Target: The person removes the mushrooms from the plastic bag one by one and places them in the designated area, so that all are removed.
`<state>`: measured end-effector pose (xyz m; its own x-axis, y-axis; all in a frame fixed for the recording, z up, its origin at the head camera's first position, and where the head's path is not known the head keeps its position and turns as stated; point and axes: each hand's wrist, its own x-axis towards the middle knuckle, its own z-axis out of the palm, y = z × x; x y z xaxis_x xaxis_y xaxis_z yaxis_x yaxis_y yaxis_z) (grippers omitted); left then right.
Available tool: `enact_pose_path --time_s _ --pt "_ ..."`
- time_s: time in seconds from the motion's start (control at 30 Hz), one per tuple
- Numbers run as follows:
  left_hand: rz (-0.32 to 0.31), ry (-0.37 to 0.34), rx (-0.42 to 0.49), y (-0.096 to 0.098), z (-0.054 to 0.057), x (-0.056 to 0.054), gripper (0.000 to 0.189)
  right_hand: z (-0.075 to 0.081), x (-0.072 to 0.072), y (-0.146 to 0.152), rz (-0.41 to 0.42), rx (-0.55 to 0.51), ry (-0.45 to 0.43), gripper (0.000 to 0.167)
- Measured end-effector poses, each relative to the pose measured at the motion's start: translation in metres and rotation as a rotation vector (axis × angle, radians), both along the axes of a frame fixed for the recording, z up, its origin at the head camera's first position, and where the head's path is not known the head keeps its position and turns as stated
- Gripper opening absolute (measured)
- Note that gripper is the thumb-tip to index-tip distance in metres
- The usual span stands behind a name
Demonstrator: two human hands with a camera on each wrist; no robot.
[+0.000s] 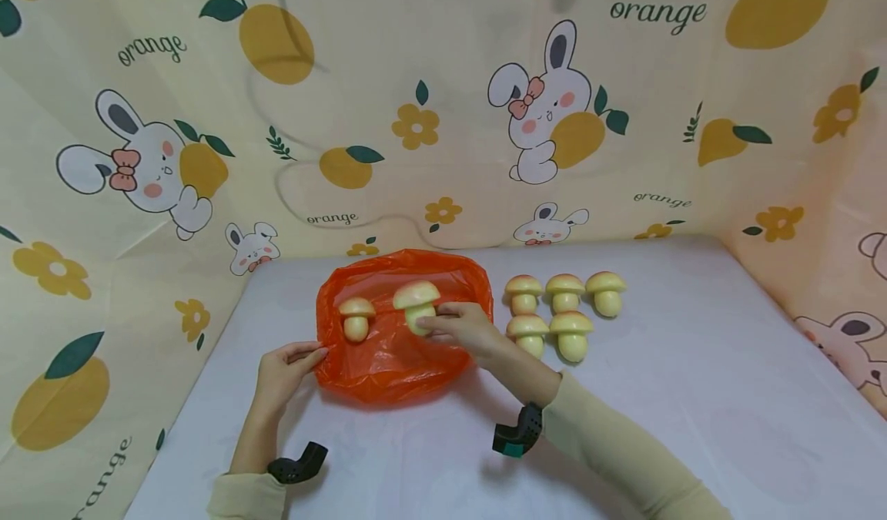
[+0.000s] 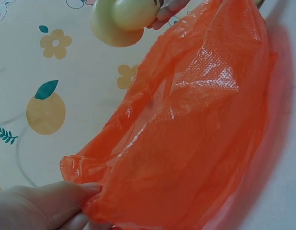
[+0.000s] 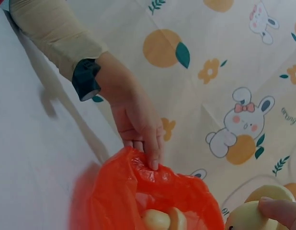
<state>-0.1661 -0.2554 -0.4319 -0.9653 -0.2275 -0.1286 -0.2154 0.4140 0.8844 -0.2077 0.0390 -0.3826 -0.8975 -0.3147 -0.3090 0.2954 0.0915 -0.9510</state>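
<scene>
An orange-red plastic bag lies with its mouth spread wide on the table. My left hand pinches the bag's left rim between thumb and fingers, as the left wrist view also shows. Above the bag's opening, my right hand holds a toy mushroom by its pale stem, cap up. Another toy mushroom rests inside the bag on the left; in the right wrist view its stem shows over the bag's inner wall.
Right of the bag, several toy mushrooms stand in two rows on the white tabletop, close to my right forearm. A printed cloth with rabbits and oranges hangs behind and along the sides.
</scene>
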Motion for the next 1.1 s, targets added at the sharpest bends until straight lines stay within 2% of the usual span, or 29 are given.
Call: enact_pose_path --time_s 0.37,0.7,0.9,1.1 --pt "0.001 -0.003 0.009 0.0 0.0 0.0 0.039 0.001 0.004 0.016 0.027 0.05 0.027 0.065" --pt "0.001 -0.004 0.004 0.0 0.0 0.0 0.038 -0.004 0.008 0.028 0.036 0.04 0.045 0.062" --pt "0.002 -0.013 -0.007 0.001 0.0 0.0 0.038 0.0 0.011 0.038 0.059 0.088 0.051 0.07" --pt "0.003 -0.013 -0.007 0.001 0.0 0.0 0.038 0.004 0.015 0.047 0.066 0.068 0.074 0.073"
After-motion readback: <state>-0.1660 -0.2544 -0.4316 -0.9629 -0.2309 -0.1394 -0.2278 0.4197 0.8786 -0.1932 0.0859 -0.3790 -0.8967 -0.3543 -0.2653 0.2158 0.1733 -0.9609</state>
